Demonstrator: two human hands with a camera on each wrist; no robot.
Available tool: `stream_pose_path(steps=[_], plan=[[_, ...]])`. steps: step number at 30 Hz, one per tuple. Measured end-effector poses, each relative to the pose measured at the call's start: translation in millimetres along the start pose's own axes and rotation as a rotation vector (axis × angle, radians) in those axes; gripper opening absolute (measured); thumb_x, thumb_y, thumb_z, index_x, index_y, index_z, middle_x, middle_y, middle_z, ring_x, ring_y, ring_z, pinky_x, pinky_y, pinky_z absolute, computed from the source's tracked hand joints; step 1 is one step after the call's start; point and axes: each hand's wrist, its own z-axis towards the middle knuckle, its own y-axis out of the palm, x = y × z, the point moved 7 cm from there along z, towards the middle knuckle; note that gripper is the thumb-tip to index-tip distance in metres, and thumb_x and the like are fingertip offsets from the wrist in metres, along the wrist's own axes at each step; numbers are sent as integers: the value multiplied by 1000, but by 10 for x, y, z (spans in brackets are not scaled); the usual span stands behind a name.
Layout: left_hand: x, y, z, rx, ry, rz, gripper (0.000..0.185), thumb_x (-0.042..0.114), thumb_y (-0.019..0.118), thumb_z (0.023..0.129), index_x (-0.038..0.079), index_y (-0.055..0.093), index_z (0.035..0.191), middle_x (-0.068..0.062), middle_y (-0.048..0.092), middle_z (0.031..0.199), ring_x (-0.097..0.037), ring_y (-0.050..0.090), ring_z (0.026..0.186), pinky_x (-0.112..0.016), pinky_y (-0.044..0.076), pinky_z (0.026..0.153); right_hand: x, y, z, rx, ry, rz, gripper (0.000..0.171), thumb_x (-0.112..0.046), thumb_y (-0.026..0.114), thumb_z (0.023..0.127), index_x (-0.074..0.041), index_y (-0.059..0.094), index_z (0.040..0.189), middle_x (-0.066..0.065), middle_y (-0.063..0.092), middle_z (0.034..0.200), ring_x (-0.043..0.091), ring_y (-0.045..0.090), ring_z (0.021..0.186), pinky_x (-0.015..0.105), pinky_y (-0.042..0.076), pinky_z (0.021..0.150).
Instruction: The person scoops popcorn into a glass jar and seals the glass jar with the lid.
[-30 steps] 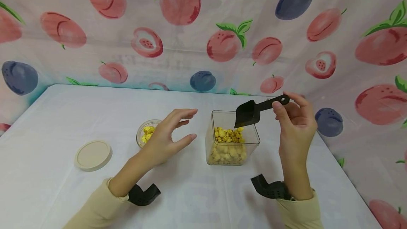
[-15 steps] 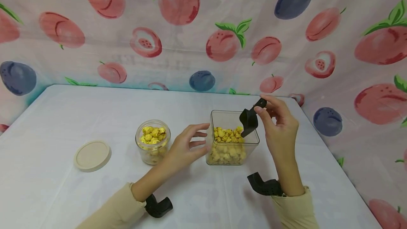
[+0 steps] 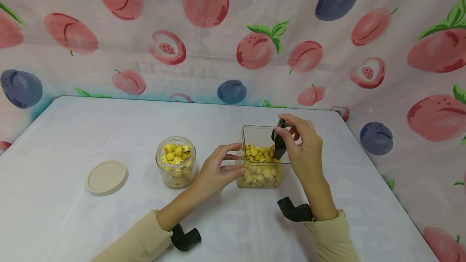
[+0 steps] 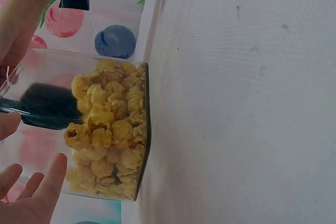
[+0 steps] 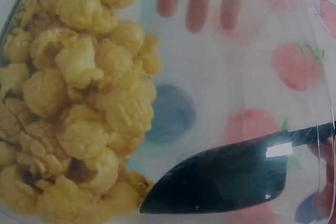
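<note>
Popcorn scoop dips into the square tub

Popcorn (image 3: 259, 153) fills the lower half of the clear square tub (image 3: 251, 134) standing right of centre on the white tabletop (image 3: 73, 221). Going left to right: a round cream lid (image 3: 106, 177) lies flat by itself, well apart from the rest. Next comes a small glass jar (image 3: 176, 167), open and heaped with the same yellow popcorn nearly to its rim. The left hand (image 3: 217, 170) sits between jar and tub, fingers spread and only lightly bent, their tips touching the tub's near-left wall; it steadies more than it grips. Then the tub itself, and over its right rim the right hand (image 3: 303, 148), its fingers pinched on the handle of a black scoop (image 3: 279, 142) whose bowl points down inside the tub, just beside the heap. The right wrist view shows the scoop's blade (image 5: 220, 182) at the edge of the pile, with no kernels on it yet as far as I can tell.

Risks, as I judge them: the left hand's light touch may let the tub slide or tip if the scoop pushes hard into the pile. The jar looks close to full, so anything added could roll off onto the tabletop.
</note>
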Motion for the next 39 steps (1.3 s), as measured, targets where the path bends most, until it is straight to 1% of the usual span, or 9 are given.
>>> stream_pose_path(steps=[3,8,11,13,18,24,29,34,39], plan=[[5,7,3,1,-1,-1,59,5,67,83,9,42,137,-11,42,136,-29,52,116,-25,52,88,21,15,-6,-19,12,-8,30,-3,71,79,-8,67,108,10,63,80,12,44,71,16,32,57],[4,10,-2,0,-1,0,59,6,67,84,9,42,137,-11,41,137,-29,52,116,-25,52,89,156,138,-52,-137,72,-71,27,-10,69,82,-9,65,109,10,64,81,16,50,73,26,38,59],[5,9,-7,-4,-6,-2,59,7,67,84,10,42,137,-11,41,137,-30,52,116,-26,52,89,227,168,-67,-166,92,-90,28,-12,69,83,-8,63,110,11,65,82,18,52,71,30,40,59],[2,5,-9,-3,-9,-5,59,7,67,84,10,42,137,-11,42,137,-30,52,116,-26,52,89,239,140,-56,-146,91,-79,28,-11,69,82,-6,63,109,12,66,81,19,53,69,31,39,59],[-25,-3,-2,4,-25,-1,58,8,67,84,13,43,137,-8,43,136,-27,52,116,-26,52,88,262,40,-22,-76,86,-50,28,-7,69,82,-4,62,108,13,67,77,15,49,62,26,36,60],[-23,-2,-1,-1,-24,-2,58,8,67,84,13,43,136,-10,42,136,-29,52,116,-26,52,88,324,-50,-8,-6,157,-2,27,-7,68,83,-2,61,109,15,65,72,2,44,62,20,36,64],[-11,-3,-3,-4,-10,-1,59,7,67,84,12,42,137,-11,42,136,-30,52,116,-26,52,88,393,-66,-10,2,210,18,28,-7,68,84,1,60,109,18,67,76,-6,43,65,20,35,65],[-9,-6,-6,-2,-10,0,58,7,67,84,11,43,136,-12,43,136,-29,53,115,-25,52,88,457,-75,-22,28,274,70,28,-7,68,83,2,60,107,21,67,78,-5,45,65,21,35,65],[-12,-4,-3,0,-3,0,58,6,67,84,9,43,136,-14,43,135,-31,53,115,-25,52,88,451,-15,-37,-15,294,106,28,-9,67,84,2,58,108,21,68,81,-4,47,68,21,36,66]])
